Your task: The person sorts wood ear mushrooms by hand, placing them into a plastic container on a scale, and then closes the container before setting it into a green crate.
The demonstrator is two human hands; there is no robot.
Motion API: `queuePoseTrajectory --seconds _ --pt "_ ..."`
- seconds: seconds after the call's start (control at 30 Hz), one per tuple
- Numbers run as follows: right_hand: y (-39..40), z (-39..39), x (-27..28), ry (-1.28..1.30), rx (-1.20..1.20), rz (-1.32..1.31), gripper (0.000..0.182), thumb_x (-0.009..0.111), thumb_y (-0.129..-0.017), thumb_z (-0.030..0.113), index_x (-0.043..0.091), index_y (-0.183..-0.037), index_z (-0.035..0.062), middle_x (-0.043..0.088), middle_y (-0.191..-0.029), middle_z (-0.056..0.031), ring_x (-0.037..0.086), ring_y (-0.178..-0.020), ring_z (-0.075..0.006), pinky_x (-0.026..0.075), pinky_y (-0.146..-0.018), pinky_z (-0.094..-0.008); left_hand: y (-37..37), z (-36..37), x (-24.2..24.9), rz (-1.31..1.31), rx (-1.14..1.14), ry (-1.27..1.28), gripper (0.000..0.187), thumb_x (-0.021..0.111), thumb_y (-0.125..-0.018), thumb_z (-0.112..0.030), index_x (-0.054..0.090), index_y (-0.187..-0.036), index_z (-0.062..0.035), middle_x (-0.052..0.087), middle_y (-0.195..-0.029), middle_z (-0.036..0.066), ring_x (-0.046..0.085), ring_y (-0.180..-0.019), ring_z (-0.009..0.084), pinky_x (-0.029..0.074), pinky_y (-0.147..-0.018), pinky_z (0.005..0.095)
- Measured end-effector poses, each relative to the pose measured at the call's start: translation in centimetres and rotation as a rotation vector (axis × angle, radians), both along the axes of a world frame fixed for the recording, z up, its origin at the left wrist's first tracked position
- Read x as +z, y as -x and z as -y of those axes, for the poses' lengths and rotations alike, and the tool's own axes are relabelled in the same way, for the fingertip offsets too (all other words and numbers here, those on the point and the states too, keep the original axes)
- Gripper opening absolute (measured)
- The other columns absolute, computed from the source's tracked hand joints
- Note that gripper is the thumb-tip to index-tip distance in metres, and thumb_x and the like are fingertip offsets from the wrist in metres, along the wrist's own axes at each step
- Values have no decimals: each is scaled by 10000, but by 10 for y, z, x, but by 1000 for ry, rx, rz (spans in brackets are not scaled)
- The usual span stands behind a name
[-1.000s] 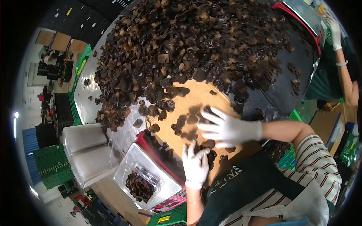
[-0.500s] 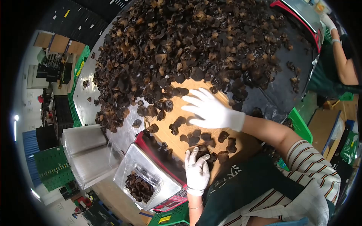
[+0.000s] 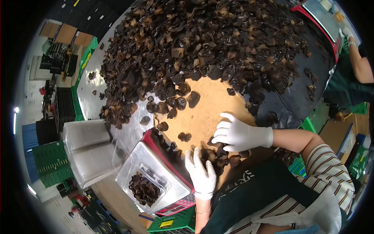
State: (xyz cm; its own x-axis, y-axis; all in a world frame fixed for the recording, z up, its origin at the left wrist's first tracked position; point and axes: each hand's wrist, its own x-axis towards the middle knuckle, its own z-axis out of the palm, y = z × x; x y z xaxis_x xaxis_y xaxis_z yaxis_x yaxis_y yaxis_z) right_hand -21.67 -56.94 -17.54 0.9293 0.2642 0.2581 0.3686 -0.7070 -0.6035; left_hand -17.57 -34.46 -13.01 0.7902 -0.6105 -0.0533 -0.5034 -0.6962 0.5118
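Note:
A large heap of dark brown wood ear mushrooms (image 3: 187,43) covers the table. My right hand (image 3: 243,134), in a white glove, rests low over the bare cardboard sheet (image 3: 210,101). Its fingers are stretched out and slightly bent, touching loose mushroom pieces (image 3: 223,156) near my apron. My left hand (image 3: 201,173), also gloved, lies beside the same pieces with its fingers stretched out and apart. To its left, a clear plastic tray (image 3: 160,201) holding mushrooms (image 3: 144,189) sits on the metal pan of a red scale (image 3: 171,156).
Stacked clear plastic trays (image 3: 87,150) stand at the table's left edge. A green crate (image 3: 173,223) is below the scale. Another red-edged scale (image 3: 323,23) stands at the far right, near a co-worker's arm (image 3: 359,60).
My right hand has moved back toward my body, bringing loose mushroom pieces closer to my apron. My left hand has come off the pieces, its fingers straightened.

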Motion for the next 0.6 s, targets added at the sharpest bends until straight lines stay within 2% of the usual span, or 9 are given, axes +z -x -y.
queuePoseTrajectory --seconds 0.2,0.23,0.27,0.33,0.4,0.43,0.53,0.57,0.6 --pt "9 20 26 -328 -190 -113 363 693 -806 249 644 -1140 114 633 -1068 -48 569 -1049 -235 233 -1123 -494 -20 14 -7 154 -28 -53 664 613 -820 -18 373 -1438 -2 263 -1465 368 296 -1358 501 259 -1133 509" --pt "14 28 30 -417 -233 -48 343 718 -807 218 652 -1127 113 646 -1005 -46 583 -1002 -235 309 -1077 -421 -23 17 -7 193 -27 -81 670 619 -818 -20 369 -1439 0 250 -1467 380 282 -1364 510 251 -1136 514" --pt "18 45 43 -485 -191 -149 235 724 -811 191 693 -1025 98 670 -895 -50 623 -919 -199 438 -925 -332 -25 20 -9 233 -27 -107 676 624 -817 -22 366 -1441 1 236 -1470 392 267 -1370 519 243 -1139 519" --pt "34 77 61 -497 -18 -417 136 722 -818 168 714 -908 67 664 -779 -61 635 -807 -181 489 -737 -307 -30 25 -17 297 -44 -166 667 579 -800 -25 353 -1422 61 232 -1439 443 258 -1352 567 234 -1137 542" --pt "51 95 67 -599 164 -759 128 718 -825 162 710 -840 36 641 -700 -77 622 -714 -190 485 -661 -322 -34 27 -29 364 -59 -237 667 546 -784 -20 346 -1410 93 245 -1418 461 268 -1335 586 239 -1132 554" --pt "55 97 63 -604 219 -690 158 710 -821 160 704 -902 24 626 -732 -92 601 -709 -230 482 -671 -344 -35 29 -32 338 -52 -248 667 540 -778 -25 350 -1406 96 249 -1416 462 269 -1326 599 240 -1126 571" --pt "53 78 51 -438 -111 -384 243 707 -808 168 672 -1000 23 623 -812 -113 612 -746 -249 491 -683 -340 -37 34 -44 307 -46 -258 639 524 -765 -31 387 -1376 100 298 -1394 443 308 -1285 609 266 -1101 592" --pt "48 71 51 -336 -183 -481 308 671 -794 132 619 -1081 34 606 -906 -123 618 -797 -277 502 -694 -355 -39 33 -51 332 -53 -244 613 521 -762 -26 414 -1353 96 339 -1375 424 345 -1262 592 291 -1089 579" --pt "43 58 43 -256 -236 -356 308 657 -789 122 611 -1083 43 603 -922 -121 620 -811 -281 503 -701 -366 -40 34 -53 357 -59 -232 587 518 -759 -21 441 -1330 91 379 -1356 405 382 -1239 575 316 -1077 567"
